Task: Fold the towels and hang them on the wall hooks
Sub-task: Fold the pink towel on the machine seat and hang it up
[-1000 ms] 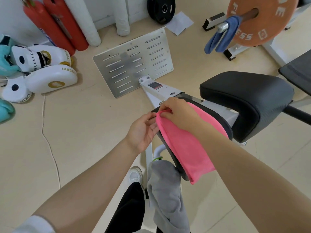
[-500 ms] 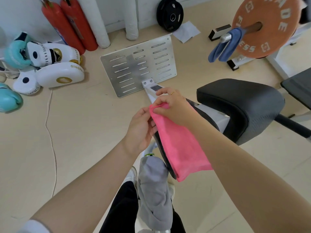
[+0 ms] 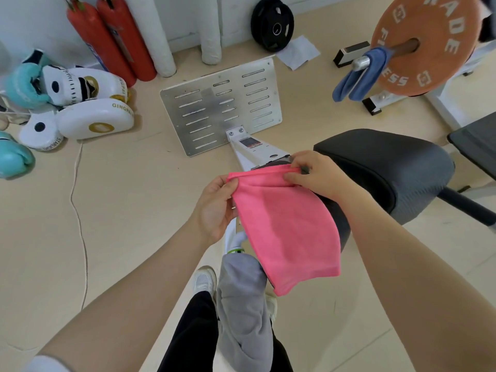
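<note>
Head view, centre frame: the pink towel [image 3: 284, 232] hangs from its top edge, stretched level between both hands, long axis dropping toward the lower right. Left hand [image 3: 217, 208] pinches the left corner, fingers curled; right hand [image 3: 314, 175] pinches the right corner, thumb under. Both forearms reach in from below. A grey towel [image 3: 244, 304] drapes beneath.

The room is evenly and brightly lit by soft, diffuse light with only faint shadows cast on the floor [image 3: 128, 200], a dull sheen is caught on the metal plate [image 3: 214, 108], and straight lines are bent outward at the edges by wide-angle distortion.
</note>
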Demonstrator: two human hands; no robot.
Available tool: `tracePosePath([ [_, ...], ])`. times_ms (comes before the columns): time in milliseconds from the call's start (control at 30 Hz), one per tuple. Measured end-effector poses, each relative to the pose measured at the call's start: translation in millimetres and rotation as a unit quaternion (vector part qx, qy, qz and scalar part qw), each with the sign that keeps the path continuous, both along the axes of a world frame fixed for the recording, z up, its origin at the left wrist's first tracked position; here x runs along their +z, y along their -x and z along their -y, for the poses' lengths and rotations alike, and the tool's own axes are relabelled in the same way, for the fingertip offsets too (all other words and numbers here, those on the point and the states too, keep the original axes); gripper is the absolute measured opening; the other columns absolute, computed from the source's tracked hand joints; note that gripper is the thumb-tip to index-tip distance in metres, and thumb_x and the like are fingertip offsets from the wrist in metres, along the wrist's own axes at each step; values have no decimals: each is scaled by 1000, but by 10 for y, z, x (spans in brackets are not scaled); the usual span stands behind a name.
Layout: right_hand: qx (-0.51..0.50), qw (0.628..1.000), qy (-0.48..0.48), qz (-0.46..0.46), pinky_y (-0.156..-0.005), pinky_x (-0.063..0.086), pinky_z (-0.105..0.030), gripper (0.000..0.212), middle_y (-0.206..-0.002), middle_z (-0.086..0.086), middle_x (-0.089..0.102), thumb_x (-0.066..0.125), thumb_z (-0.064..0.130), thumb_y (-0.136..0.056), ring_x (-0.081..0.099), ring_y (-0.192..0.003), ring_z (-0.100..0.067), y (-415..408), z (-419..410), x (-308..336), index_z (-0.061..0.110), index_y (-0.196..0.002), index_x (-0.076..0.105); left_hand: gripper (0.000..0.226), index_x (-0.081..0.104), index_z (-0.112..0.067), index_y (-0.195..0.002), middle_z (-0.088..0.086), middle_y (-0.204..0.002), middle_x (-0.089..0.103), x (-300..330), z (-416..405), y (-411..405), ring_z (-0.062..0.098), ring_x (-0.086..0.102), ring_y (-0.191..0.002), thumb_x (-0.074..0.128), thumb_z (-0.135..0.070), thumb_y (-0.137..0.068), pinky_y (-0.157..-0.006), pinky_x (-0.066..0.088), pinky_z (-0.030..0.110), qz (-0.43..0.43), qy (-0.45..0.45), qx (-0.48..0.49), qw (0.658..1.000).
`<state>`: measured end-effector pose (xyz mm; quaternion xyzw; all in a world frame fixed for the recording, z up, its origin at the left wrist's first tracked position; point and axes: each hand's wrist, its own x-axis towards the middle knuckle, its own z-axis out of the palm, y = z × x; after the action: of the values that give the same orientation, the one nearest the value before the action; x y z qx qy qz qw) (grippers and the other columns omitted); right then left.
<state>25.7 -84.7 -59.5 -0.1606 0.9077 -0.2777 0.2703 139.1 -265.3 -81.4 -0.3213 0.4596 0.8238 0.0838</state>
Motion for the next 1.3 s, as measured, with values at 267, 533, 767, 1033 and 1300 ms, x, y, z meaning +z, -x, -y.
tracePosePath([
  [267,-167,982,71,-52,-73,41,-30,52,-80,2,54,57,12,-88,52,-81,-17,16,442,-113,17,-135,33,18,55,-6,-102,5,-73,53,-216,22,257,12,48,-56,39,-12,-99,-50,45,21,58,47,25,997],
  [533,-62,986,-62,-140,-96,33,-34,28,-124,-9,51,54,24,-90,46,-115,-29,-528,-246,-162,12,-116,58,61,21,-2,-138,9,-105,54,-310,-149,106,24,55,-94,53,-25,-92,-81,49,35,146,232,-57,960],
  [767,-175,966,-5,-189,-88,40,-36,30,-109,-7,53,56,28,-89,48,-102,-22,-1146,-693,-215,11,-113,52,29,45,-12,-77,11,-78,52,48,-692,-826,23,50,-69,51,-35,-93,-59,40,28,107,188,-45,975],
  [1033,-244,947,175,115,-77,39,-25,33,-98,-3,50,51,26,-94,48,-88,-16,-1746,-1049,-459,3,-117,46,20,48,-15,-80,-7,-74,45,-66,-1474,-1395,7,44,-70,43,-24,-98,-51,36,3,90,264,-47,959],
  [1300,-285,894,301,171,-62,42,-26,15,-76,0,51,50,13,-94,46,-68,-12,-1539,-1275,-300,13,-81,56,8,54,-16,-99,-2,-94,64,-102,-1573,-1399,7,66,-78,47,-17,-96,-65,57,24,42,-11,64,997],
])
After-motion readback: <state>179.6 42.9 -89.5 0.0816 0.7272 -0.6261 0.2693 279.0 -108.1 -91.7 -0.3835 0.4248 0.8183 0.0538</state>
